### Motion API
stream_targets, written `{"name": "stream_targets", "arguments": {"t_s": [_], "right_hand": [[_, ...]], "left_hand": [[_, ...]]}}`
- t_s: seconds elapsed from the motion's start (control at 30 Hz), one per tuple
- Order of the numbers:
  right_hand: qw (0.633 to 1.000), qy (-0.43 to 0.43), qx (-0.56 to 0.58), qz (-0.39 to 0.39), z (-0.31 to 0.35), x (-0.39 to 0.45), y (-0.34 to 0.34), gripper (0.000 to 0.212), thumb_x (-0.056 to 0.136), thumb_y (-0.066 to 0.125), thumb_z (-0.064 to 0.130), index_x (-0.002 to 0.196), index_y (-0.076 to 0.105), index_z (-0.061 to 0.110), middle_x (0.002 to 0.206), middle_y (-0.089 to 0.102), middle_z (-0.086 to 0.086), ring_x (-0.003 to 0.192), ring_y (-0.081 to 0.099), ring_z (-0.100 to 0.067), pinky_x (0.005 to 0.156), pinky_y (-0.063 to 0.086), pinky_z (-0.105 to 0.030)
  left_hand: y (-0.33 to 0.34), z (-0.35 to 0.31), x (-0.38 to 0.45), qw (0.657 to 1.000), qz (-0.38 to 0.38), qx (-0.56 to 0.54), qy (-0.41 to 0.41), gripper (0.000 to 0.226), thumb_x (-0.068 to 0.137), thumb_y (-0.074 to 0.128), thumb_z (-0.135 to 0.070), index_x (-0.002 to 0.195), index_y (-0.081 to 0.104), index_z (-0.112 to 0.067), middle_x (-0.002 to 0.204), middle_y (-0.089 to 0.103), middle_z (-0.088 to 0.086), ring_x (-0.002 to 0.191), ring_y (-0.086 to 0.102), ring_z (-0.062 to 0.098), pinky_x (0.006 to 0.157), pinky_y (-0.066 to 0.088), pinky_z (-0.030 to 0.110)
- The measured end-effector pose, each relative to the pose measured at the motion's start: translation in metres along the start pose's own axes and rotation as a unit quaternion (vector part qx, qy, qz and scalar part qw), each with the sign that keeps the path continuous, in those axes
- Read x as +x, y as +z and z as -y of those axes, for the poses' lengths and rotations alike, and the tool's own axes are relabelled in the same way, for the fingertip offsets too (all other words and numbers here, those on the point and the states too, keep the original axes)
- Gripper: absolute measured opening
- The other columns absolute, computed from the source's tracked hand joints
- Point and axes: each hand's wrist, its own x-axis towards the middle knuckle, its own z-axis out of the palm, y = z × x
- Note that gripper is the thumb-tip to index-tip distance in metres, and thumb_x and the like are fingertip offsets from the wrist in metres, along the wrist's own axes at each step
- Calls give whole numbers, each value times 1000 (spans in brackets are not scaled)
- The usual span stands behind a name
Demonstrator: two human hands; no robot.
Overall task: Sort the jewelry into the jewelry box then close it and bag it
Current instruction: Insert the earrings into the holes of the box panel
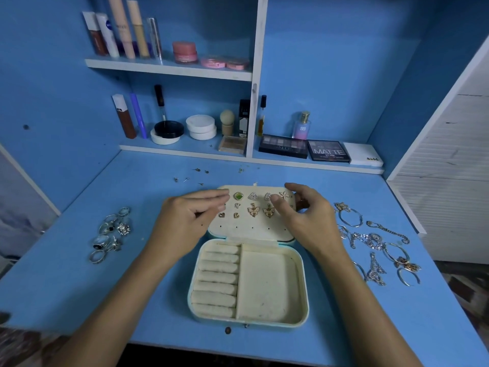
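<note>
Nearest you, low in the frame, your forearms run up from the bottom corners toward the middle of the blue worktop (79, 274). From there, work down in size. The open jewelry box (301, 287) sits at centre: its tray near you holds ring rolls (217, 279) on the left and a bare compartment (267, 284) on the right, both unfilled. Its lid panel (251, 229) lies flat just above, carrying two full rows of earrings (254, 205) and part of a third, with spare holes below.

Your left hand (185, 221) rests on the lid's left edge, fingers mostly straight, thumb and forefinger drawn close; whether that grip holds a tiny stud or backing, I cannot tell. Your right hand (304, 215) hovers over the lid's right end, fingers loosely curled and apparently empty, near the star earring (284, 195).

I judge the earring stage is nearly finished. Keep the left hand steadying the lid while the right seats each post squarely into a hole, so the panel does not shift.

The chains and bangles (375, 245) at middle right look tangle-prone; lift them one at a time into the bare compartment. The rings (111, 234) at middle left suit the rolls. Loose small pieces (195, 176) lie above the lid toward the shelf (185, 152); check them before closing.
</note>
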Motion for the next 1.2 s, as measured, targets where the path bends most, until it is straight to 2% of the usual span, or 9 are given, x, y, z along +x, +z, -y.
{"name": "stream_targets", "arguments": {"t_s": [0.13, 0.23, 0.47, 0.6, 0.67, 0.77, 0.87, 1.07, 1.2], "right_hand": [[1000, -3, 1, -2, 0, 1, 1, 54, 78, 77, 53, 124, 66, 27, 104, 65, 5, 91, 60, -7, 82, 52, -26], [1000, 4, 6, -4, 0, 1, 2, 57, 73, 82, 54, 122, 66, 29, 102, 63, 8, 89, 59, -5, 76, 51, -22], [999, -16, -31, 1, 2, -1, 4, 71, 71, 82, 55, 134, 59, 29, 106, 56, 9, 97, 54, -7, 83, 45, -23], [999, -23, -47, 5, 2, -1, 4, 73, 71, 81, 57, 135, 59, 28, 107, 55, 8, 98, 54, -9, 84, 44, -24], [998, -23, -52, 3, 2, -1, 5, 74, 70, 81, 58, 134, 59, 28, 108, 55, 9, 98, 54, -9, 84, 44, -24], [998, -23, -57, -4, 3, -1, 7, 78, 66, 83, 60, 134, 59, 30, 104, 53, 11, 98, 54, -10, 86, 47, -26], [997, -27, -66, -3, 5, -2, 8, 83, 63, 83, 64, 136, 56, 34, 100, 50, 13, 99, 53, -11, 89, 48, -30], [995, -24, -99, -1, 9, -6, 11, 88, 59, 80, 70, 136, 54, 36, 112, 50, 8, 104, 50, -6, 89, 46, -30], [994, -24, -103, -4, 9, -5, 11, 84, 61, 81, 68, 135, 55, 35, 111, 50, 8, 102, 50, -6, 87, 46, -29]], "left_hand": [[1, -5, -1, 1000, -6, 10, 25, 23, 81, 77, 0, 99, 78, -16, 98, 71, -23, 92, 69, -6, 84, 50, 8], [3, -7, -2, 1000, -22, 3, 15, 20, 78, 81, -5, 90, 80, -21, 89, 74, -23, 83, 71, 0, 75, 54, 14], [9, -13, -5, 998, -32, -36, -40, 19, 76, 82, -1, 78, 77, -20, 84, 75, -13, 72, 71, 10, 70, 59, 25], [12, -13, -7, 994, -12, -57, -90, 18, 78, 79, -2, 74, 71, -18, 91, 75, -18, 74, 69, 34, 71, 58, 39], [12, -15, -7, 993, 5, -56, -101, 18, 81, 77, -4, 76, 71, -20, 90, 74, -19, 76, 66, 38, 70, 57, 45], [10, -20, -6, 989, 14, -79, -124, 15, 81, 78, -5, 78, 72, -19, 86, 75, -14, 77, 67, 37, 75, 58, 46], [7, -22, -5, 985, 23, -106, -136, 17, 77, 82, -6, 75, 73, -20, 85, 75, -10, 80, 71, 23, 82, 59, 41], [3, -24, -3, 991, 31, -96, -88, 21, 69, 87, -7, 78, 78, -24, 89, 75, -8, 83, 72, 11, 82, 58, 26], [5, -24, -3, 993, 48, -83, -74, 22, 75, 83, -2, 86, 79, -21, 94, 74, -12, 88, 72, 7, 83, 56, 19]]}}
